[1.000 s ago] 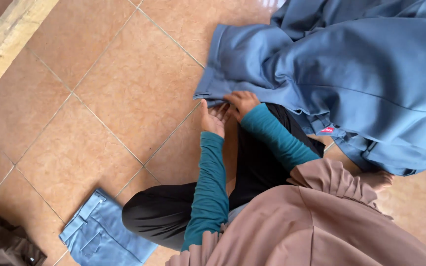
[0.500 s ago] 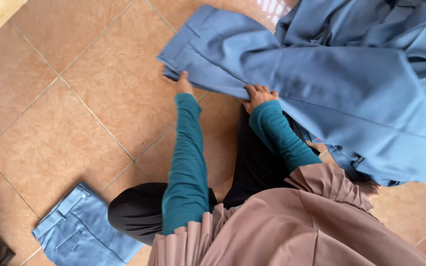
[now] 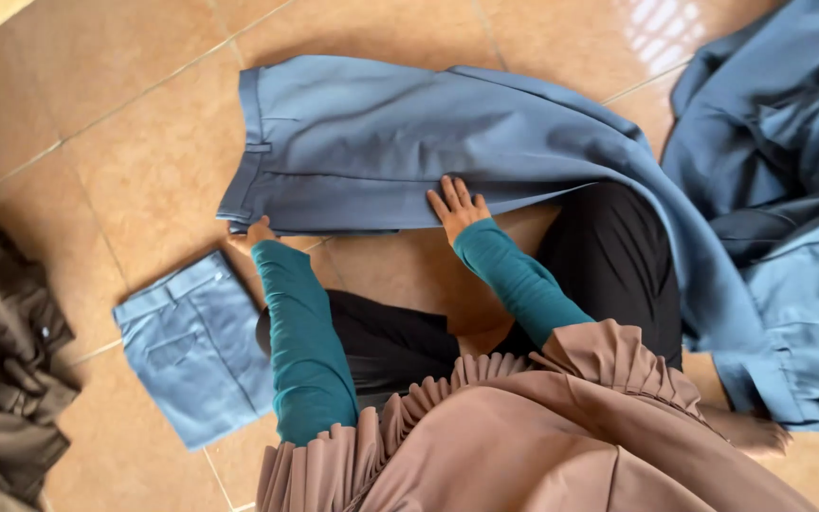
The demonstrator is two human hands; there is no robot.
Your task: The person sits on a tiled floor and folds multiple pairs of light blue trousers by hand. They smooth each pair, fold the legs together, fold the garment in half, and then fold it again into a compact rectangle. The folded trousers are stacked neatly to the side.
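Left hand (image 3: 256, 232) gripping trousers (image 3: 400, 142) at the waistband corner; right hand (image 3: 459, 207) flat, fingers spread, pressing the near edge. Folded pair (image 3: 196, 346) just left of left arm.

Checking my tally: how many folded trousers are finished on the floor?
1. The folded trousers lie by the left elbow. Another pair is spread under both hands; more may be hidden in the heap at right.

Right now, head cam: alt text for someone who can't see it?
A person seated on an orange tiled floor spreads blue-grey trousers flat, left hand at the waistband corner and right hand flat on the lower edge. A folded blue garment lies to their left beside a dark brown clothes pile; more blue-grey clothing is heaped to the right.
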